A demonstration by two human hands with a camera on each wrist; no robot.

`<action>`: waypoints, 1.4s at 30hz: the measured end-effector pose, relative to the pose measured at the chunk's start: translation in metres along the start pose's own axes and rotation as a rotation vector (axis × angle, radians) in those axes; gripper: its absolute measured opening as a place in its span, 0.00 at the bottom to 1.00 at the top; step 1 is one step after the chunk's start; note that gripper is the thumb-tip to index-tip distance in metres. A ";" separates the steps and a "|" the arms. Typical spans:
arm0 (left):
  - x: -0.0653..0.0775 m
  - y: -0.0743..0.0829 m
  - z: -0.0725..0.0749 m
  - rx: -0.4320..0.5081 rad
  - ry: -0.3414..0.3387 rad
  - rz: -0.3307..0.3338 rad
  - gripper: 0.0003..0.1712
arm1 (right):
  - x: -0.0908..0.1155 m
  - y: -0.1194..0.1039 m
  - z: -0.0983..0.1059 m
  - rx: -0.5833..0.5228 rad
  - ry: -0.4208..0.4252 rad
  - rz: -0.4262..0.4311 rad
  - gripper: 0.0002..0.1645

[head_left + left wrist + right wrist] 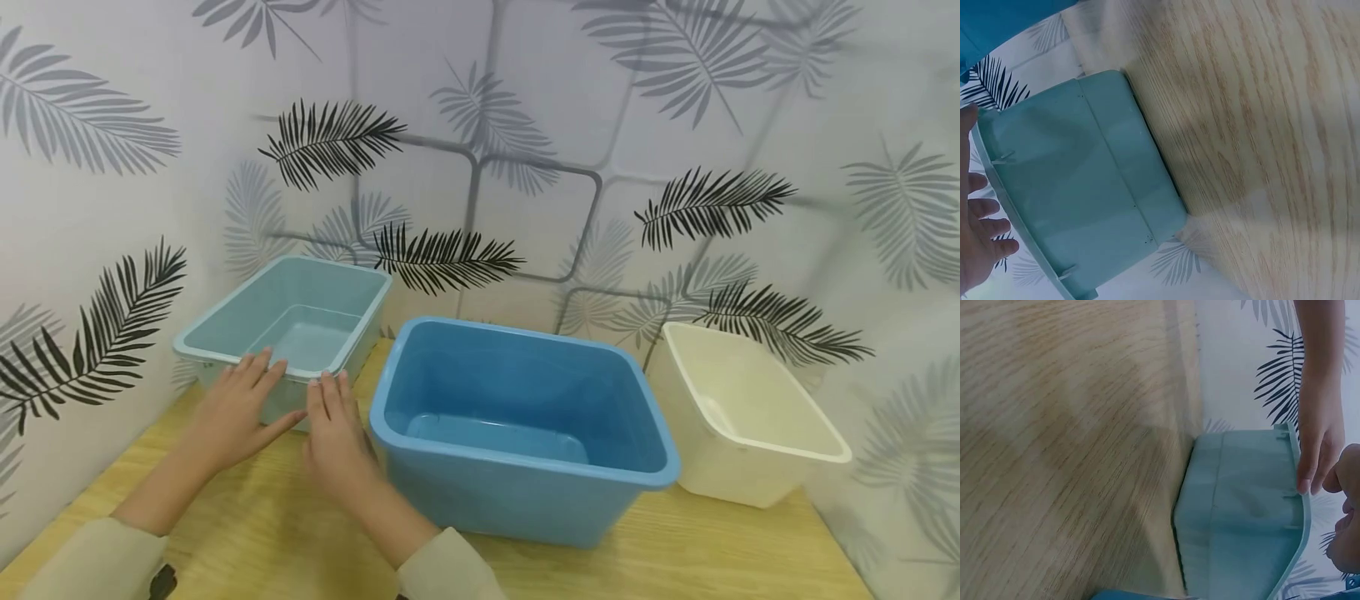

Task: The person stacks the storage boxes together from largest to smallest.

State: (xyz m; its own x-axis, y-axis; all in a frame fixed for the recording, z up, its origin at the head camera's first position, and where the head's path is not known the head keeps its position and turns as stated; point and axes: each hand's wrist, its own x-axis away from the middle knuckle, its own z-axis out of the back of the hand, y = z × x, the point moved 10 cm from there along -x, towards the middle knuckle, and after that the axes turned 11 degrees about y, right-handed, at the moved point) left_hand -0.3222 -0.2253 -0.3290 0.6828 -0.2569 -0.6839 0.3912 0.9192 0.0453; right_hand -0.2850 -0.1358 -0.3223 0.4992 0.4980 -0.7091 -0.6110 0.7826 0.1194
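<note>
A pale teal plastic basin (pixel 258 300) stands at the back left of the table. My left hand (pixel 238 412) lies at its near rim, with extended fingers over the edge and the thumb spread to the right. At the near right corner of the same rim, my right hand (pixel 336 437) touches with its fingers nearly straight. The left wrist view shows the basin's side wall (pixel 1079 169) and the left fingers at its rim. In the right wrist view, the right hand (pixel 1349 509) is partly cut off by the frame.
A larger blue basin (pixel 517 492) stands just right of the right hand. Farther right, a cream basin (pixel 738 471) sits near the wall. All rest on a wood-grain table (pixel 285 542), with leaf-patterned walls (pixel 525 83) behind and at the sides.
</note>
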 end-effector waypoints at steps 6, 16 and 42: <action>-0.002 0.000 -0.008 -0.009 -0.084 0.036 0.42 | -0.003 0.017 -0.022 -0.199 -0.071 -0.194 0.35; -0.001 0.001 -0.008 -0.022 -0.087 0.040 0.41 | 0.001 0.025 -0.035 -0.201 -0.075 -0.266 0.34; 0.012 0.010 0.007 0.009 -0.091 0.085 0.41 | 0.009 0.006 -0.015 0.010 0.077 0.015 0.32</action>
State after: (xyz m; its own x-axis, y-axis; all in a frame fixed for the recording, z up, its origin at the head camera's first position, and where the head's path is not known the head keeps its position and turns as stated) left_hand -0.3054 -0.2214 -0.3314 0.7669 -0.2045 -0.6083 0.3346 0.9363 0.1070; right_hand -0.2932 -0.1315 -0.3384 0.4415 0.4799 -0.7581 -0.6119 0.7790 0.1369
